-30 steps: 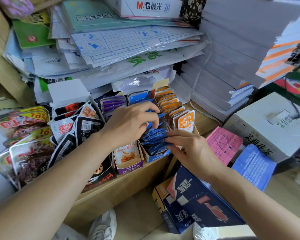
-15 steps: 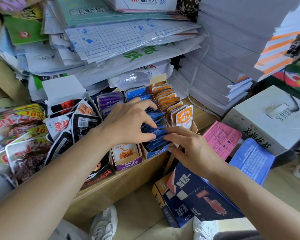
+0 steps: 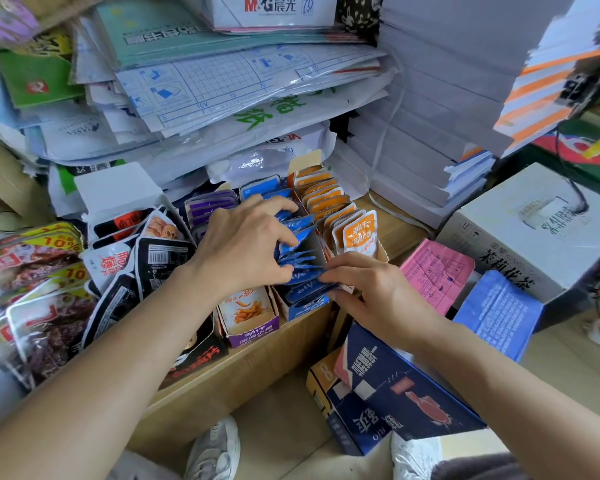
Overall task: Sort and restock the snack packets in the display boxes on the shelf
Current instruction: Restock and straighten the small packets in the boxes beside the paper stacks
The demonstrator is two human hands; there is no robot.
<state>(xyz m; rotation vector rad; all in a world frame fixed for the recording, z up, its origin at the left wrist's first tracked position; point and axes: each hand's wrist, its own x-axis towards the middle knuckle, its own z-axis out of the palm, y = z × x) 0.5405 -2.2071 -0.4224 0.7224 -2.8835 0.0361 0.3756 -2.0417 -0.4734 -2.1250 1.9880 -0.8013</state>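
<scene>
Three narrow display boxes stand side by side on the wooden shelf (image 3: 222, 375): a purple box (image 3: 250, 323), a blue box (image 3: 305, 306) and an orange box (image 3: 326, 202) full of orange packets (image 3: 359, 233). My left hand (image 3: 243, 244) lies over the purple and blue boxes, its fingers curled into the row of blue packets (image 3: 298, 258). My right hand (image 3: 371, 289) comes from the right and pinches the front blue packets at the box's near end.
Loose black and red snack packets (image 3: 49, 299) pile up on the left. Stacks of paper (image 3: 222, 98) press down behind the boxes. A dark blue carton (image 3: 395, 386) stands below, a white carton (image 3: 534, 230) and pink (image 3: 437, 271) and blue bags at right.
Both hands stay in the blue packets; the left hand's fingers have spread and dug a little deeper into the row. The view has shifted slightly.
</scene>
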